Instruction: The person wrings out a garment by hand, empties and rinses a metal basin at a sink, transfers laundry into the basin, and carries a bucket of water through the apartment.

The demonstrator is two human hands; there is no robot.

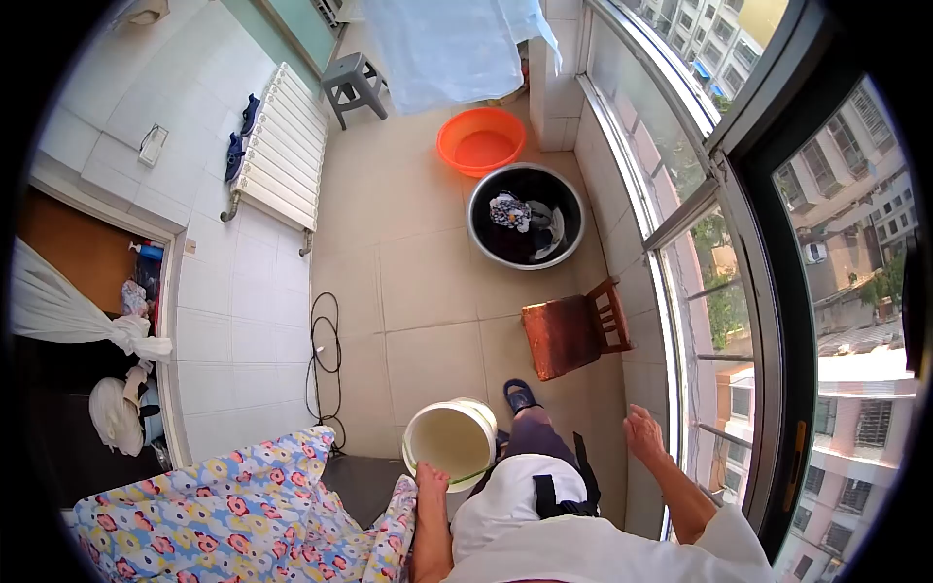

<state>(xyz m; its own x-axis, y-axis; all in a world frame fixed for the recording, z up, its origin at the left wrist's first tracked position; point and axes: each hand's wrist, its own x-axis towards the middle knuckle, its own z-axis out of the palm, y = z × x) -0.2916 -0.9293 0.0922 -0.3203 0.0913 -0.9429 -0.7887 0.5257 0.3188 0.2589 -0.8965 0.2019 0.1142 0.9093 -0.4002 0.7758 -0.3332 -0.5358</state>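
My left hand is closed on the thin green handle of a white bucket, which hangs or stands beside my left leg; whether it touches the floor I cannot tell. The bucket's pale inside faces up, and I make out nothing in it. My right hand is held out to the side near the window wall, fingers loosely bent and holding nothing. A small wooden chair with a worn reddish seat stands ahead of that hand. Flowered cloth lies close to the left of my left forearm.
Ahead on the tiled floor are a metal basin of dark laundry, an orange basin and a grey stool. Light-blue cloth hangs above. A black cable lies coiled by the left wall, below the radiator. Windows line the right.
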